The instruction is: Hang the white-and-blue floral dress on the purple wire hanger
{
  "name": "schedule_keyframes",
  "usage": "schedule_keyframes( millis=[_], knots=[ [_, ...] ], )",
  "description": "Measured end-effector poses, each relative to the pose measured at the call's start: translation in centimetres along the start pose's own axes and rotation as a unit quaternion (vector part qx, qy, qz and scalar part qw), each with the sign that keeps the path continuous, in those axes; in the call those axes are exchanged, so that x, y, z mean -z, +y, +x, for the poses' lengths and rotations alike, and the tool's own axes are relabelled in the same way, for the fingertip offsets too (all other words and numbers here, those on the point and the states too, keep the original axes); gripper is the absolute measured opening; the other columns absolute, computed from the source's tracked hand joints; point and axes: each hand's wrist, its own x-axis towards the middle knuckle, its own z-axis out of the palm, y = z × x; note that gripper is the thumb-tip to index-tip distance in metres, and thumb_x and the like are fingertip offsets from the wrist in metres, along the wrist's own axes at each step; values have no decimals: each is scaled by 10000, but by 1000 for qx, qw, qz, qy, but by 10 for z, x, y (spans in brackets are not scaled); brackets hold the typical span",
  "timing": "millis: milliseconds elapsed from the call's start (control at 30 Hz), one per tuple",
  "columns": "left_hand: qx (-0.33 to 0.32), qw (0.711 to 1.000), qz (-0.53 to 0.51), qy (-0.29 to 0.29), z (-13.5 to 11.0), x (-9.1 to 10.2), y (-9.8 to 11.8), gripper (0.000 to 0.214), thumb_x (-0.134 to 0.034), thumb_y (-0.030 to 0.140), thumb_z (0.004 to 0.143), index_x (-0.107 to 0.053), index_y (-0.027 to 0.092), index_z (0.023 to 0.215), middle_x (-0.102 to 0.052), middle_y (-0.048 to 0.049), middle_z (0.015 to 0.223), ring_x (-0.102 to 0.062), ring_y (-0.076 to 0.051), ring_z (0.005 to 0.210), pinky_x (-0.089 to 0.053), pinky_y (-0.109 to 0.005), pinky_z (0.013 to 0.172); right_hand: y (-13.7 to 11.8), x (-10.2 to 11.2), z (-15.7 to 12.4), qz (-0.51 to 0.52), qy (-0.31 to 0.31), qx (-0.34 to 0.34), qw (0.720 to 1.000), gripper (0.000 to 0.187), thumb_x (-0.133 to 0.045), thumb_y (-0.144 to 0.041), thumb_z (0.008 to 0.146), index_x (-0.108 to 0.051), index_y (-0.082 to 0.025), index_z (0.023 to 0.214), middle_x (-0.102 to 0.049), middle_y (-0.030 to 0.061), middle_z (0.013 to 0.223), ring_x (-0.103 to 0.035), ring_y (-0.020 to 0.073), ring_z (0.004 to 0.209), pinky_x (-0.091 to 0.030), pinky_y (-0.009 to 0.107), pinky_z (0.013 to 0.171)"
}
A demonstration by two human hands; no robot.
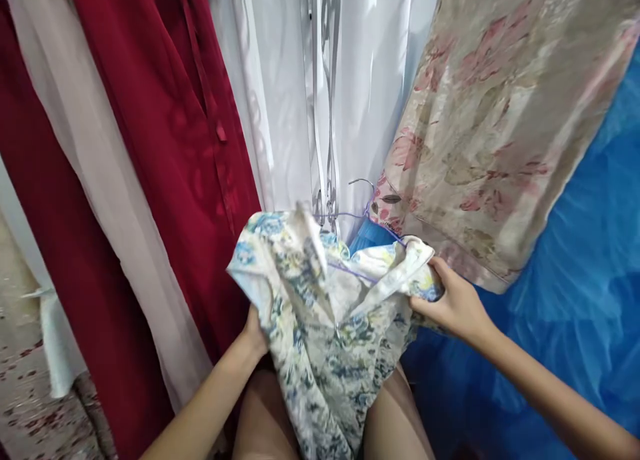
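Observation:
A white garment with a blue and yellow flower print point(325, 327) hangs down between my two hands. My right hand point(453, 303) is closed on its right shoulder edge. My left hand point(255, 337) is tucked under the left side of the cloth, fingers hidden. A thin purple wire hanger point(360, 273) runs through the neck opening, its metal hook point(361, 181) sticking up behind.
Garments hang close around: dark red dresses point(165, 147) and a pale sheer one point(95, 173) to the left, a shiny white one point(310, 93) straight ahead, a beige one with pink flowers point(500, 120) to the right. Blue sheeting point(585, 267) fills the right. My knees show below.

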Motion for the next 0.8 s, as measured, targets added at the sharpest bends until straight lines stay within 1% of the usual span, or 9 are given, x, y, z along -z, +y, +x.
schedule_keyframes(
  millis=[100,233,367,433,500,533,600,700,800],
  knots=[
    [-18,999,-3,37,-13,23,-17,571,-558,702,823,-716,190,1018,-751,-100,1091,-586,-336,1266,-435,-491,1102,-18,14,30,-28,-7,33,999,498,-662,-382,695,-555,-211,1149,-667,64,983,-663,288,839,-484,342,684],
    [-58,989,117,72,-41,33,-46,563,-790,504,721,-683,174,1165,-701,-109,1243,-505,-330,1353,-342,-431,1177,-36,24,44,-41,-17,113,993,625,-690,-353,653,-533,-189,1236,-618,109,1161,-651,287,877,-499,360,700],
    [-14,981,162,104,-75,30,-80,620,-798,464,724,-645,167,1247,-672,-136,1296,-522,-352,1336,-341,-471,1172,-28,14,15,14,-24,184,983,704,-642,-300,688,-470,-179,1359,-525,162,1339,-573,364,1152,-486,462,930],
    [6,981,153,117,-91,24,-92,625,-777,473,750,-628,178,1281,-654,-140,1326,-516,-347,1344,-353,-470,1167,-27,1,-10,55,25,185,981,647,-600,-285,758,-465,-203,1385,-481,166,1410,-460,392,1299,-372,543,1069],
    [7,982,144,125,-105,14,-97,612,-754,477,776,-619,194,1301,-642,-133,1347,-516,-338,1347,-378,-455,1155,-35,-16,-38,111,67,149,980,525,-559,-257,842,-481,-234,1361,-549,148,1327,-510,349,1247,-370,528,1065],
    [-1,982,145,124,-111,8,-96,605,-748,474,783,-619,198,1305,-641,-129,1350,-517,-333,1347,-387,-445,1149,-42,-25,-50,143,52,133,979,467,-541,-237,877,-483,-243,1341,-611,126,1211,-582,304,1137,-424,473,1007],
    [-20,981,159,110,-120,-2,-91,595,-737,467,796,-616,195,1312,-643,-130,1343,-517,-330,1348,-397,-434,1143,-59,-41,-70,182,-84,132,971,365,-532,-238,921,-495,-246,1285,-674,59,960,-654,228,874,-489,347,818],
    [-30,974,206,86,-126,-6,-85,598,-726,463,810,-598,178,1320,-653,-142,1306,-541,-334,1316,-409,-442,1127,-81,-57,-85,125,-285,137,941,95,-530,-317,955,-577,-236,961,-656,3,705,-638,188,641,-401,270,601],
    [-69,951,255,163,-128,7,-91,626,-716,425,836,-507,191,1377,-633,-147,1288,-611,-316,1201,-484,-441,1034,-90,-59,-86,73,-318,147,934,282,-458,-364,999,-505,-223,760,-631,11,618,-629,185,597,-318,270,561]
  ],
)
